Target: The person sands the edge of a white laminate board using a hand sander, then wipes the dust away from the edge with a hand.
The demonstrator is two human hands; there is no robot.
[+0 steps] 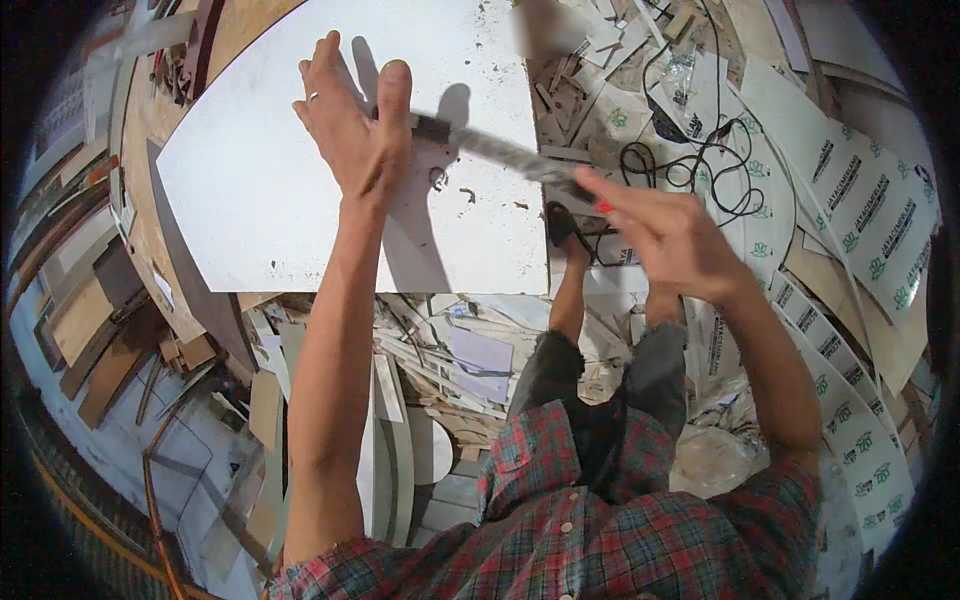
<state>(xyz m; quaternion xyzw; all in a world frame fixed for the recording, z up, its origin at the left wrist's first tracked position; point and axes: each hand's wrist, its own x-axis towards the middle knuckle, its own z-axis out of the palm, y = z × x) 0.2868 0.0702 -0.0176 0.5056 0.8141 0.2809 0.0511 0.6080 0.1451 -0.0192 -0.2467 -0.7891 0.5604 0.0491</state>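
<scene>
My left hand (pixel 350 130) is raised a little over a white board (pixel 260 200), its shadow falling to the right. Its fingers and thumb are stretched out, with a ring on one finger. My right hand (pixel 675 235), by the board's right edge, is closed round the near end of a long, narrow grey tool (pixel 500 155). A bit of red shows by the grip. Motion blurs the tool, so its exact kind is unclear. The dark far end reaches the base of my left thumb; whether it touches there I cannot tell. Dark crumbs and marks dot the board.
Offcuts and scraps (pixel 440 350) litter the floor around the board. A black cord (pixel 690 170) lies in loops to the right, beside large printed white sheets (pixel 860 190). Wooden boards (pixel 90 320) are stacked at the left. My foot stands near the board's right edge.
</scene>
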